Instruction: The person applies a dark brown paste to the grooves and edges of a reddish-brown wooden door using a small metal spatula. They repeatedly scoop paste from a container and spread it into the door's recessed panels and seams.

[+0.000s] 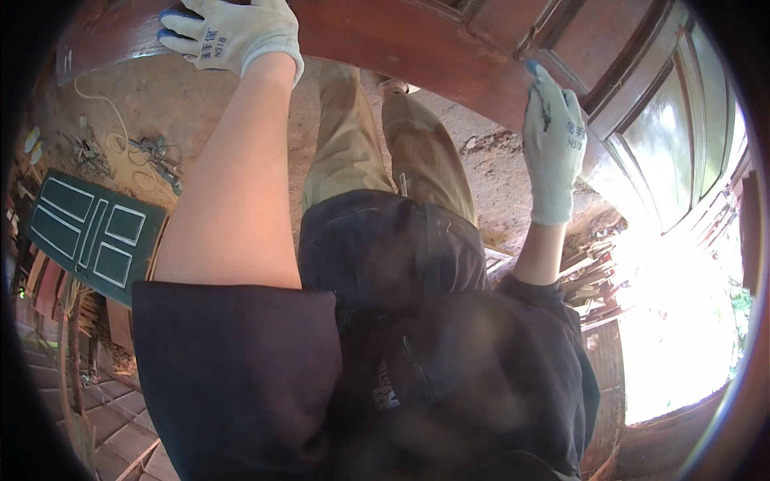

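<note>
A reddish-brown panelled wooden door (401, 38) spans the top of the view and curves down the right side, with raised mouldings around its panels. My left hand (228, 34), in a white glove with blue fingertips, rests on the smooth part of the door at the upper left, fingers apart. Over the door's near edge on the right is my right hand (553, 144), gloved alike. One of its fingers stretches up onto the wood beside a moulding; the others are bent and partly hidden. A dark smudge marks that glove. No tool shows in either hand.
A dark green door with white-outlined panels (96, 228) leans at the left. Cords and small tools (156, 156) lie on the dirt floor. Stacked wood strips (593, 272) stand at the right beside bright daylight. My legs (345, 136) are below the door.
</note>
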Demonstrator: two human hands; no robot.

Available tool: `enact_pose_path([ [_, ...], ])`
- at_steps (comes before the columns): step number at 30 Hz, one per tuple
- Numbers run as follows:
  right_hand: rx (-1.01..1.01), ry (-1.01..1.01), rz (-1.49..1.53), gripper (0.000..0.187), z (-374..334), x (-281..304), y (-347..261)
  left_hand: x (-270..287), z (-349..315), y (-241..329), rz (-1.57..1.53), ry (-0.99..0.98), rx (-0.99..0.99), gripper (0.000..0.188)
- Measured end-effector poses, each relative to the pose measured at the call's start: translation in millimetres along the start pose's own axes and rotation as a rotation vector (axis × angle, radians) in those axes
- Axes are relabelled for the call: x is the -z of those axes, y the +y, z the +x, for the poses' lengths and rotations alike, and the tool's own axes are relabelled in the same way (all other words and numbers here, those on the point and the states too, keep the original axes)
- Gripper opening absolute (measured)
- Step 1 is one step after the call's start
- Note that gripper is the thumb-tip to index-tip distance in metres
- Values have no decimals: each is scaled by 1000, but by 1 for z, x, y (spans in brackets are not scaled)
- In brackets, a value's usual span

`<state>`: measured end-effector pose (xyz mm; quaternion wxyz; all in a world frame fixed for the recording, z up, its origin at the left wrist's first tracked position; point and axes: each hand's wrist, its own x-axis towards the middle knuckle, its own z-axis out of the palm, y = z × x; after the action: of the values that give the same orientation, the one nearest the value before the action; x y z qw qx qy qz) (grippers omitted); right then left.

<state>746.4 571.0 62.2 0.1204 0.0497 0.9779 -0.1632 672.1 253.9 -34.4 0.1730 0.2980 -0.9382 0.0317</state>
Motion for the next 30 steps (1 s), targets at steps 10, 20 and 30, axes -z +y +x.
enact_pose_path([
  [10,-2,-34,-50,30,0,9,-5,1,0,2,-3,-14,-1,70],
  [20,-20,-52,119,31,0,10,-4,1,-2,2,-8,-14,-4,69],
  [30,-104,73,228,30,-13,-10,-15,2,-1,2,-13,-16,-3,70],
])
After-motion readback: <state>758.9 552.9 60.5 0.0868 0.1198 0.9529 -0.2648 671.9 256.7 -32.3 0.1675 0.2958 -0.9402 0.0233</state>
